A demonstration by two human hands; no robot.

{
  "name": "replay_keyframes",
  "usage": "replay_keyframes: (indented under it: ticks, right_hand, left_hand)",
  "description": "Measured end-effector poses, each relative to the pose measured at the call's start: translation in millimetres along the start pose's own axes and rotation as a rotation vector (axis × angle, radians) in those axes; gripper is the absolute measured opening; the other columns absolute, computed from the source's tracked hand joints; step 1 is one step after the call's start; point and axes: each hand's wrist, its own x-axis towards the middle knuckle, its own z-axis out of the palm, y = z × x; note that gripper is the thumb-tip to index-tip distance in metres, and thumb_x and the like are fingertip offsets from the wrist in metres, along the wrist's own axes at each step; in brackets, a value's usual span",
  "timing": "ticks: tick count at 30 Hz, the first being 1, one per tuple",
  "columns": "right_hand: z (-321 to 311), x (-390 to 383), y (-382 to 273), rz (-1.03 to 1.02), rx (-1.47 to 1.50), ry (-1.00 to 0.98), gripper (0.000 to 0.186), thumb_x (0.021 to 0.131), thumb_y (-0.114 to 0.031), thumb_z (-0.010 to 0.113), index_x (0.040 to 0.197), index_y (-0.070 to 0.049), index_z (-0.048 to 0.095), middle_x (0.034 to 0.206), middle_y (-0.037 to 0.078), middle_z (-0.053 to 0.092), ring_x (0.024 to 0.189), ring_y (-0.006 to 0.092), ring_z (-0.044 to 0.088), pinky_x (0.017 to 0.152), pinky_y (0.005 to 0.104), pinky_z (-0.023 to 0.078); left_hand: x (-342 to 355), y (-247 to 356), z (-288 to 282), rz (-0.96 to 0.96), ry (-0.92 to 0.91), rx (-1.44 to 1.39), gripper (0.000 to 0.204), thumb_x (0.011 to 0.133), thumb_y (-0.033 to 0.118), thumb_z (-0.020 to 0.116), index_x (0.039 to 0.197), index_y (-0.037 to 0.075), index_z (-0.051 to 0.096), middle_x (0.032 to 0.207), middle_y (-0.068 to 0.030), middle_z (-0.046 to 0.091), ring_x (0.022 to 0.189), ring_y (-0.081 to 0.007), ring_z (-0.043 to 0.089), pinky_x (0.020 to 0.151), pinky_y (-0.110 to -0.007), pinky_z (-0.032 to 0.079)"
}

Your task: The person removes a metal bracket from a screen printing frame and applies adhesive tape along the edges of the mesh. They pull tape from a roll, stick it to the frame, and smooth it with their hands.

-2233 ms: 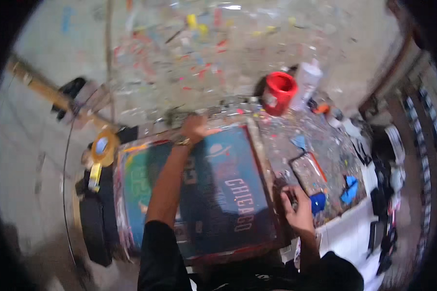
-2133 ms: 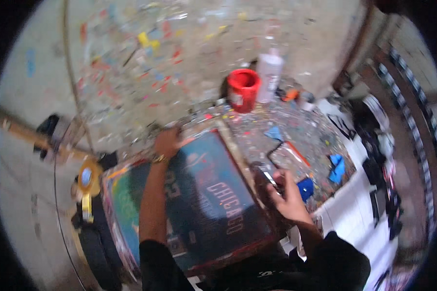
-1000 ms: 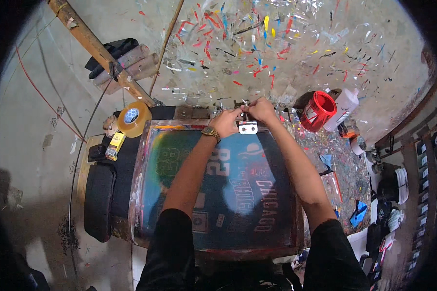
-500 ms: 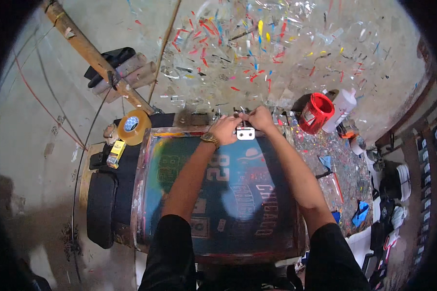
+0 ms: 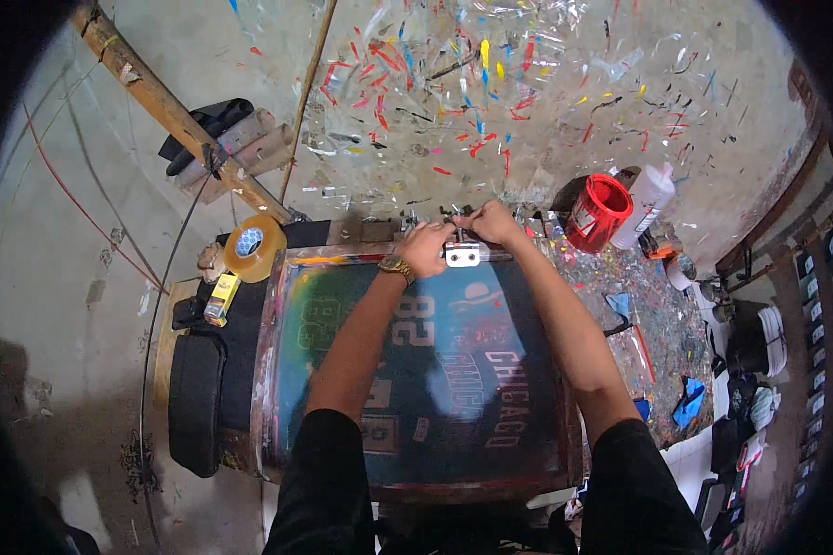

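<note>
At the far edge of the printing screen frame [image 5: 416,370], both hands are meeting over a small metal hinge clamp [image 5: 462,252]. The left hand [image 5: 425,248], wearing a gold wristwatch [image 5: 396,267], is curling its fingers against the clamp's left side, while the right hand [image 5: 492,222] is pinching together at the clamp's top; whether either hand is fully gripping it I cannot tell. The clamp is sitting on the frame's far rail, near its middle. The screen's dark mesh is showing stencilled lettering and numerals, and both forearms are stretching across it. Left of the frame, a roll of tan tape [image 5: 254,248] is lying beside a yellow utility knife [image 5: 218,298]. To the right, a red bucket [image 5: 598,213] is standing just beside a white squeeze bottle [image 5: 646,200] on the paint-spattered table [image 5: 657,314].
</note>
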Motion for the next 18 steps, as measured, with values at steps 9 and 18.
replay_keyframes:
  ticks: [9, 18]
  right_hand:
    - [-17.4, 25.5, -14.5, 0.586, 0.798, -0.301, 0.036, 0.099, -0.04, 0.059, 0.073, -0.015, 0.053, 0.055, -0.004, 0.047, 0.041, 0.0072, 0.039, 0.037, 0.0265, 0.029]
    - [-44.0, 39.3, -25.2, 0.204, 0.838, 0.082, 0.031, 0.089, -0.032, 0.069, 0.068, -0.012, 0.057, 0.052, -0.002, 0.043, 0.04, 0.0122, 0.037, 0.039, 0.0318, 0.029]
  left_hand:
    - [-3.8, 10.5, -13.2, -0.024, -0.037, 0.021, 0.071, 0.068, 0.02, 0.073, 0.133, 0.0, 0.054, 0.125, -0.024, 0.063, 0.123, -0.0399, 0.057, 0.11, -0.047, 0.04]
    - [-3.5, 11.8, -11.2, -0.014, -0.018, 0.019, 0.063, 0.071, 0.018, 0.072, 0.129, 0.002, 0.055, 0.118, -0.0221, 0.065, 0.119, -0.0397, 0.058, 0.108, -0.047, 0.041]
